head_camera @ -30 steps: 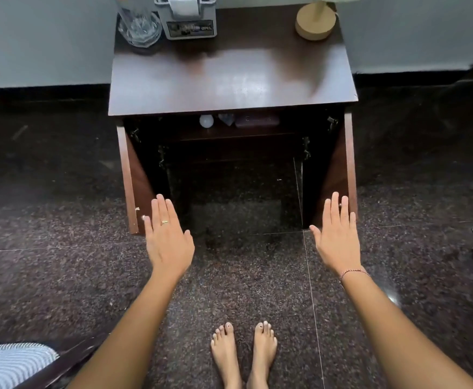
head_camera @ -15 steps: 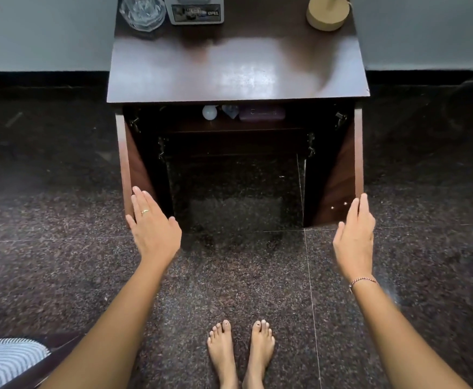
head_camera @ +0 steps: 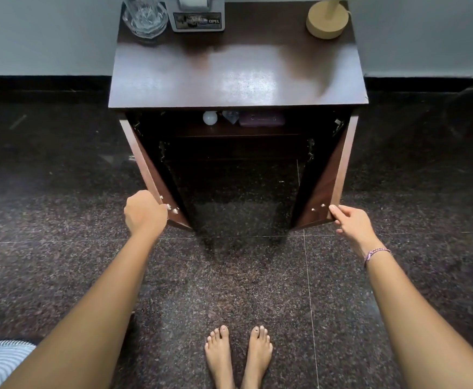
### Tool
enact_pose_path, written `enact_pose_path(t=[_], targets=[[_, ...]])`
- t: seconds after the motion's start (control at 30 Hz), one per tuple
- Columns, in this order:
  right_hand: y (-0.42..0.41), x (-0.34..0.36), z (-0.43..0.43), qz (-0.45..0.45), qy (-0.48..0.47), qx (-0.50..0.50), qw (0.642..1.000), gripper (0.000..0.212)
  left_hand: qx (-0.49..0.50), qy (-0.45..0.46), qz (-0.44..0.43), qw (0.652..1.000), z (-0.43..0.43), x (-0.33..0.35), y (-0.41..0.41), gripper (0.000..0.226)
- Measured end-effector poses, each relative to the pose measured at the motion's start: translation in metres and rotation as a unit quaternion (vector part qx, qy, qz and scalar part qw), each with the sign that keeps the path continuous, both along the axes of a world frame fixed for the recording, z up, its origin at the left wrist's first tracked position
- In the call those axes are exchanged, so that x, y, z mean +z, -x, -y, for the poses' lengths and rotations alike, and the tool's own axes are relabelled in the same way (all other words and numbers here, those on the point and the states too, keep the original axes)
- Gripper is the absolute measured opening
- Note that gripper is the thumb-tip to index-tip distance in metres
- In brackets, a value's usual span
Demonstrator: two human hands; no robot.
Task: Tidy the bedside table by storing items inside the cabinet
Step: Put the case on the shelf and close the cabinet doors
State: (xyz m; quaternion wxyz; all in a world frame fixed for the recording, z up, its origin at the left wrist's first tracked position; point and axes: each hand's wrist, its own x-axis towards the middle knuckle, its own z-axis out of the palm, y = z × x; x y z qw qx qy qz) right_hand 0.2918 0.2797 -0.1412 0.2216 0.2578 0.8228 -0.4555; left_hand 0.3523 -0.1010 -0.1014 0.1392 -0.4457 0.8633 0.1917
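A second ago both hands lay flat with straight fingers, just inside the open doors. Now the left grip [head_camera: 145, 213] has curled round the free edge of the dark brown wooden left cabinet door [head_camera: 145, 167]. The right grip [head_camera: 352, 223] has moved outward and pinches the edge of the matching right cabinet door [head_camera: 328, 181].

Both arms [head_camera: 103, 304] are bare, sleeveless; a braided purple-and-pink thread bracelet [head_camera: 377, 252] circles the wrist behind the right grip [head_camera: 352, 223]; feet [head_camera: 238, 357] bare, lower centre.

glass [head_camera: 145, 18] back-left on cabinet top [head_camera: 238, 74], lamp base [head_camera: 326, 21] back-right, items [head_camera: 261, 119] on shelf [head_camera: 238, 131] inside
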Motion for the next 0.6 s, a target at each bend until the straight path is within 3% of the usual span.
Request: enact_pose_path(t=[0.27, 0.6], targets=[[0.004, 0.0, 0.031, -0.013, 0.114, -0.008, 0.993, 0.04, 0.139, -0.213, -0.037, 0.966, -0.004, -0.026, 0.033, 0.023], [0.026, -0.011, 0.069, 0.054, 0.059, 0.15, 0.985, 0.052, 0.191, -0.383, -0.038, 0.903, -0.039, -0.034, 0.061, 0.024]])
